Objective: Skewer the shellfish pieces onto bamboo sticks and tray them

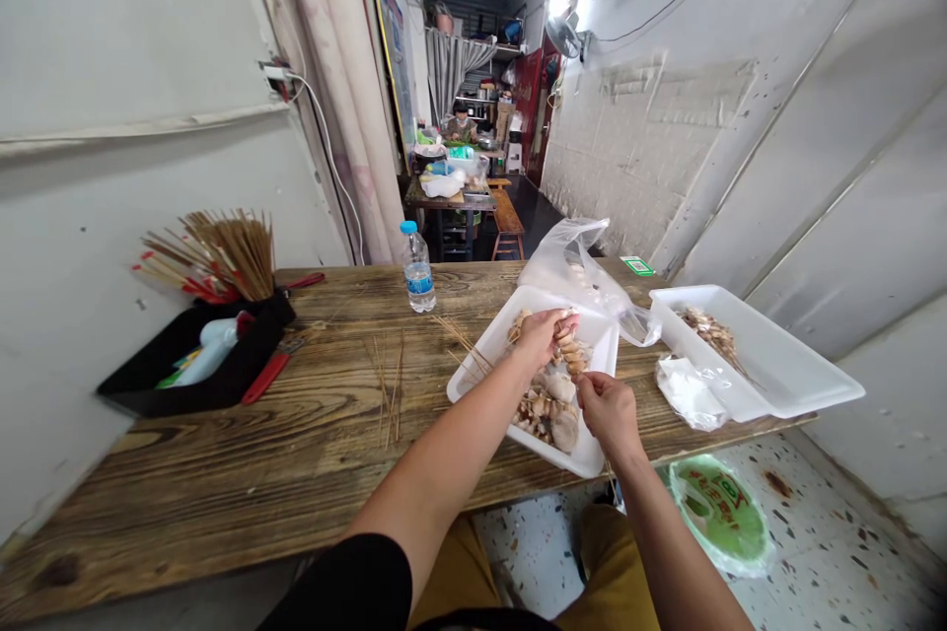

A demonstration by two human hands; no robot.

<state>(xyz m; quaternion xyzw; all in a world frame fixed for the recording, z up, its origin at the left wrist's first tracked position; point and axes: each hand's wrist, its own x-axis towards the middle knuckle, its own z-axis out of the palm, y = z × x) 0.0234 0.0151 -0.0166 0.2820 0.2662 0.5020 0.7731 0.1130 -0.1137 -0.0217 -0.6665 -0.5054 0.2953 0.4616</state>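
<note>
Over a white plastic tray, my left hand is closed on the upper end of a mushroom skewer, a row of brown mushroom pieces packed together. My right hand pinches at the lower end of the row; a thin stick shows just below this hand. Loose oyster mushrooms lie in the tray under both hands. Several bare bamboo sticks rest across its left rim. My fingers hide part of the skewer.
More bamboo sticks lie on the wooden table. A water bottle and a plastic bag stand behind. At right is another white tray with skewers; at left, a black box. A person sits far back.
</note>
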